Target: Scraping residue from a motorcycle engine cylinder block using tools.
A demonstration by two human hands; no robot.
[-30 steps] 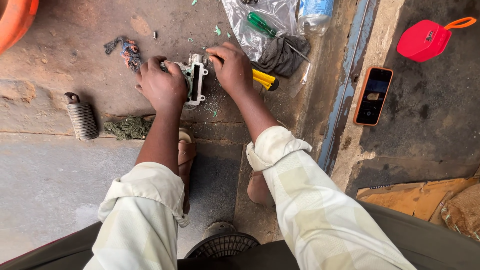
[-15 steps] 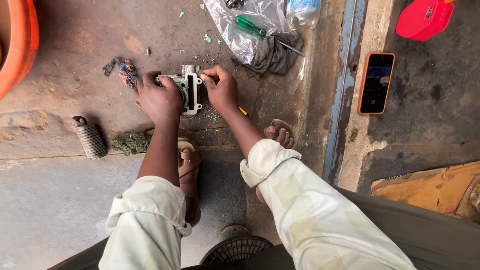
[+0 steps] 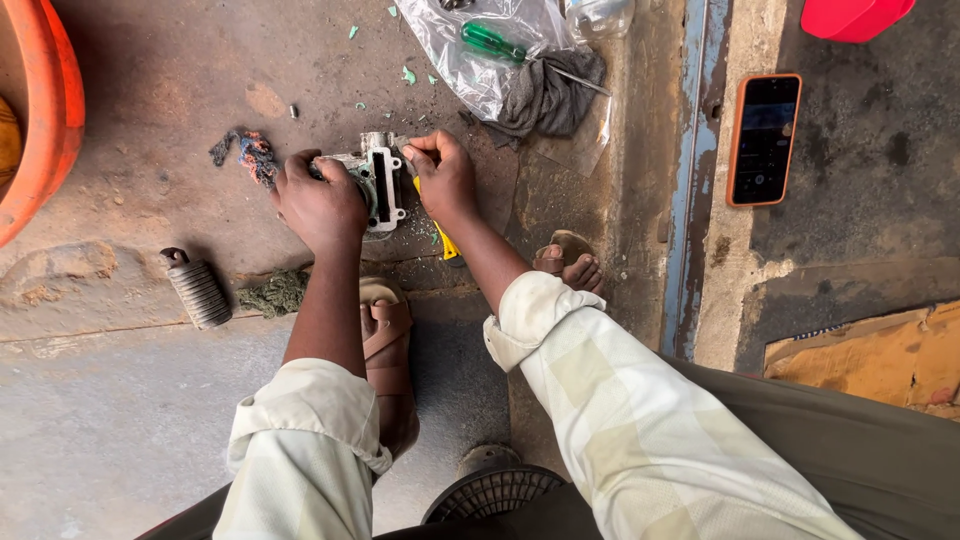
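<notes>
My left hand (image 3: 320, 205) is wrapped tight around the side of a small grey metal engine part (image 3: 375, 185), holding it down on the dirty floor (image 3: 150, 120), and my right hand (image 3: 445, 180) is pinched shut on a thin tool with a yellow handle (image 3: 445, 240) at the part's right edge. I think the part is heavy, hard and maybe greasy, so its thick sides are the best spots to grab. Nearby lie a spring (image 3: 197, 290), a colourful rag (image 3: 248, 155) and a phone (image 3: 763, 140).

Engine part (image 3: 375, 185) dull grey cast metal; floor (image 3: 150, 120) rough, stained concrete; bag (image 3: 480, 50) glossy clear plastic.
</notes>
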